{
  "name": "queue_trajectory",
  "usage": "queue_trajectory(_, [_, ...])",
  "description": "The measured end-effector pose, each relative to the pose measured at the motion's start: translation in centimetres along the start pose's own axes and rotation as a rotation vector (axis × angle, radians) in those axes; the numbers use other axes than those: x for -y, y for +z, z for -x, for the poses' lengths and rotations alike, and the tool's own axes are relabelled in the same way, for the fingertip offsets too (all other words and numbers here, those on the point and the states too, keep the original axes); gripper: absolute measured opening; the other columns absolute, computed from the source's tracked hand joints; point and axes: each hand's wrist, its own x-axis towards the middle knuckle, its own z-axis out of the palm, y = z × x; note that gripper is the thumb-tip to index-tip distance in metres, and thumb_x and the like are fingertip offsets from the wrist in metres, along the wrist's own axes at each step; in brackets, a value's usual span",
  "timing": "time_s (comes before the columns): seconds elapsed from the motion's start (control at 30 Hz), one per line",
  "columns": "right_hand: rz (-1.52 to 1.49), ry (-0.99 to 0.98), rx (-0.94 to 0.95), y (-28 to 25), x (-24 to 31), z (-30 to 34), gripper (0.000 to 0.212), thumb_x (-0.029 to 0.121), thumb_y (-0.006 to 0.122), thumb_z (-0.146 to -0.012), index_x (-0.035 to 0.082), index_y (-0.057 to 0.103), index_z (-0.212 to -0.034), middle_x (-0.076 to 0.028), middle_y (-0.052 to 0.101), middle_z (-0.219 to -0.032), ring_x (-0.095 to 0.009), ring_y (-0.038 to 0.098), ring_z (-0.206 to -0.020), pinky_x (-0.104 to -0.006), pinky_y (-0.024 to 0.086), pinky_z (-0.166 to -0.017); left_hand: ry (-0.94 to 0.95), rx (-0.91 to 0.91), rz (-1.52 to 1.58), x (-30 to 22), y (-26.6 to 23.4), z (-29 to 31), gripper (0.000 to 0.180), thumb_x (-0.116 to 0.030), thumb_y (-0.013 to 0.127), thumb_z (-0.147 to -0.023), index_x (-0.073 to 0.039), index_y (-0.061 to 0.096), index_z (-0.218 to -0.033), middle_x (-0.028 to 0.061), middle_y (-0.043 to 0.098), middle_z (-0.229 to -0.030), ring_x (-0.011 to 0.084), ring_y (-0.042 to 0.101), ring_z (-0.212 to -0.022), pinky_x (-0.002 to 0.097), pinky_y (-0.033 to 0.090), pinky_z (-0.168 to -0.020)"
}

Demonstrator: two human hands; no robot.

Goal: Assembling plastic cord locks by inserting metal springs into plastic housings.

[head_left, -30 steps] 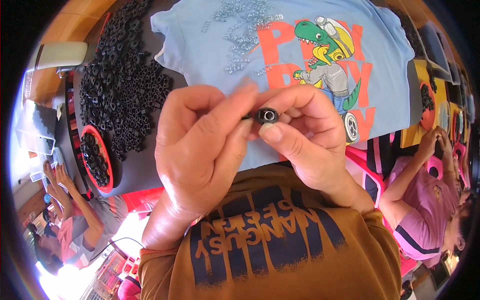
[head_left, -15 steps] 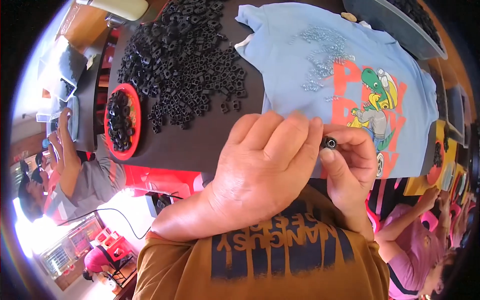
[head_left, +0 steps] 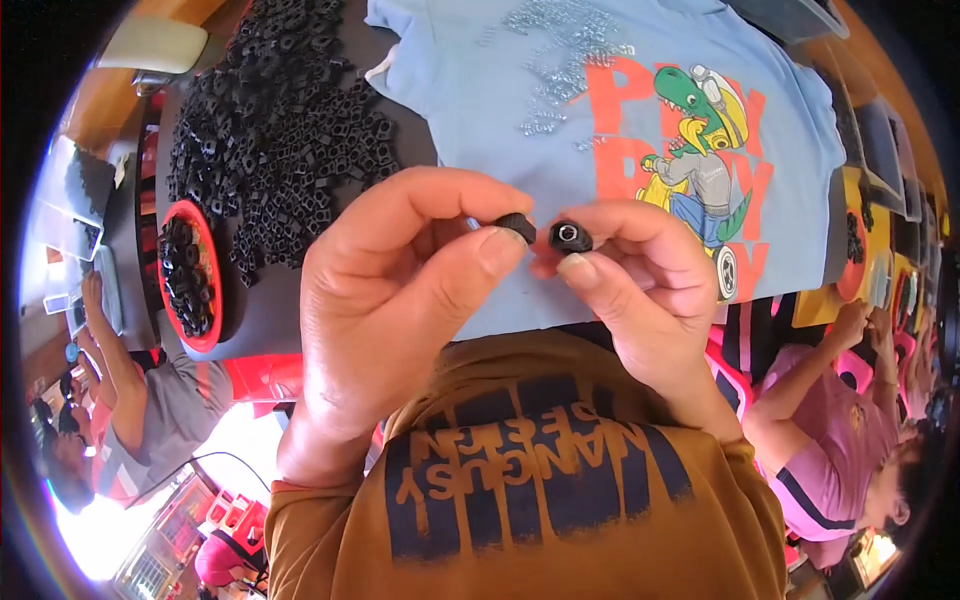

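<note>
Between the thumb and index finger of my left hand (head_left: 395, 275) is a small black plastic piece (head_left: 514, 227). Close to it, on the right, my right hand (head_left: 655, 275) pinches a small black plastic housing (head_left: 571, 238); a shiny metal ring, apparently the end of a coil spring, shows in its opening. The two black parts sit apart with a narrow gap. Both hands are above the near part of a light blue T-shirt (head_left: 470, 120) spread on the table. Many small metal springs (head_left: 560, 50) lie scattered over the shirt beyond my hands.
A large heap of small black plastic parts (head_left: 275, 110) covers the table's left side. Nearer, a red plate (head_left: 212, 262) holds more black parts. A clear plastic bin (head_left: 795, 18) stands at the far right. Co-workers sit at both sides, including one in a pink shirt (head_left: 815, 440).
My left hand has turned over and drawn back from the right, now showing a black piece in its pinch. My right hand has moved left with its housing. The view has shifted right.
</note>
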Motion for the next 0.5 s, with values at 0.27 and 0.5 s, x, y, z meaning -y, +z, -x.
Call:
queue_trajectory(0.27, [-0.04,0.025,0.018,0.0,0.2,0.1,0.026,-0.006,0.059,-0.085,-0.006,0.057,-0.111,-0.008,0.062,-0.097,-0.009,0.06,-0.087,-0.0203,0.048,-0.073,-0.092,0.113,0.163,0.1,0.6,-0.8,0.013,-0.004,0.059,-0.082,0.002,0.06,-0.094,0.0077,0.054,-0.095,0.0122,0.049,-0.088,0.0242,0.039,-0.08])
queue_trajectory(0.5, [0.031,-0.028,0.054,-0.5,0.1,0.0,0.022,-0.005,0.06,-0.085,-0.005,0.059,-0.108,-0.009,0.062,-0.097,-0.01,0.062,-0.084,-0.0202,0.049,-0.067,-0.118,0.058,0.052,-0.2,1.1,-0.6,0.012,-0.003,0.059,-0.083,0.003,0.061,-0.094,0.0027,0.055,-0.087,0.0052,0.046,-0.072,0.0175,0.035,-0.064])
